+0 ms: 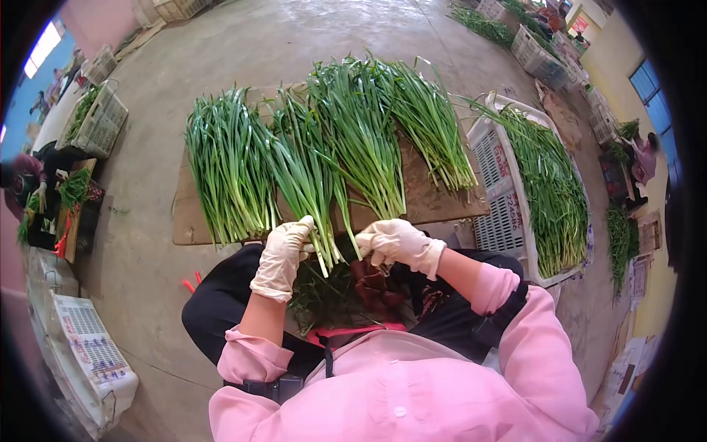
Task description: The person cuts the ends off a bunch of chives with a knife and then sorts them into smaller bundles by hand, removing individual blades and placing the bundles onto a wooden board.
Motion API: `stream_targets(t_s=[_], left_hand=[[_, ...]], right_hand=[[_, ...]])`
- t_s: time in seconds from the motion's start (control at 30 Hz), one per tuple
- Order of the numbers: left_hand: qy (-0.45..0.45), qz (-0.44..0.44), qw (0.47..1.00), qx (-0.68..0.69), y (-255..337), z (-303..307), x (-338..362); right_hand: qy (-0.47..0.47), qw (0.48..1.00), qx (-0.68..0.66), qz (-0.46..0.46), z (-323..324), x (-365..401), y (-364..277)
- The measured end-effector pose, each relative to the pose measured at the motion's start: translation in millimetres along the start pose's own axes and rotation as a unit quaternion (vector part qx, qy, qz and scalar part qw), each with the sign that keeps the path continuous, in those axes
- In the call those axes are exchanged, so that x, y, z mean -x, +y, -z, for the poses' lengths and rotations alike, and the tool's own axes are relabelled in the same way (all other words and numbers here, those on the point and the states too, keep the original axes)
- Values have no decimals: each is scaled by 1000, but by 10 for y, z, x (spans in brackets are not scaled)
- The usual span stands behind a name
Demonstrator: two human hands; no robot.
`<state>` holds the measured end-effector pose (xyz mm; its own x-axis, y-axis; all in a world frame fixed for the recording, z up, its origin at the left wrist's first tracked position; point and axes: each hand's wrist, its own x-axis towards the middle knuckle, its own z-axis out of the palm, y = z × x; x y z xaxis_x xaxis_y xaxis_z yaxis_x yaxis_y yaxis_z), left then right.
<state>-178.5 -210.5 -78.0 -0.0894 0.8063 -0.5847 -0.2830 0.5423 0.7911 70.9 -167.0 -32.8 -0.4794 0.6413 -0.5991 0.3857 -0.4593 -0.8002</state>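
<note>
Several bunches of long green stalks with pale ends [361, 132] lie side by side on a brown wooden board [434, 210], their pale ends toward me. My left hand [283, 254], in a whitish glove, is closed at the board's near edge around the pale ends of a few green stalks [313, 210]. To its right, my right hand [398, 243], gloved too, has its fingers pinched together beside the end of a thin stalk [346, 214]. Loose green scraps [320, 298] lie below the hands, between my knees.
A white crate [501, 214] full of green stalks stands right of the board. More crates [103, 125] [541, 59] line both sides. A white crate [92, 346] is at the lower left. One person [29, 173] sits far left, another [643, 158] far right.
</note>
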Motion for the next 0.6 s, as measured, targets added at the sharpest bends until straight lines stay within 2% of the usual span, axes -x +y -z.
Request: stream_targets(t_s=[0.07, 0.1, 0.2, 0.27, 0.3, 0.33, 0.47, 0.53, 0.6], left_hand=[[29, -26, 998, -50, -28, 41, 9], [27, -14, 999, -15, -40, 31, -3], [-68, 28, 993, 89, -71, 56, -30], [-44, 24, 995, 83, -69, 26, -7], [-45, 22, 994, 95, -74, 25, 3], [-46, 20, 993, 106, -85, 32, 6], [-36, 38, 992, 112, -120, 46, 3], [-38, 49, 991, 116, -157, 52, -14], [-52, 55, 988, 131, -178, 65, -16]], right_hand=[[0, 1000, 4, 26, -99, -123, -80], [-7, 999, -17, 39, -147, -182, -99], [-1, 996, -34, 78, -228, -301, -170], [16, 993, -41, 109, -239, -360, -190], [71, 976, 89, 185, -219, -392, -200], [125, 934, 217, 256, -196, -421, -220], [117, 933, 248, 235, -217, -544, -214], [118, 903, 348, 223, -264, -621, -223], [108, 899, 378, 196, -316, -660, -302]])
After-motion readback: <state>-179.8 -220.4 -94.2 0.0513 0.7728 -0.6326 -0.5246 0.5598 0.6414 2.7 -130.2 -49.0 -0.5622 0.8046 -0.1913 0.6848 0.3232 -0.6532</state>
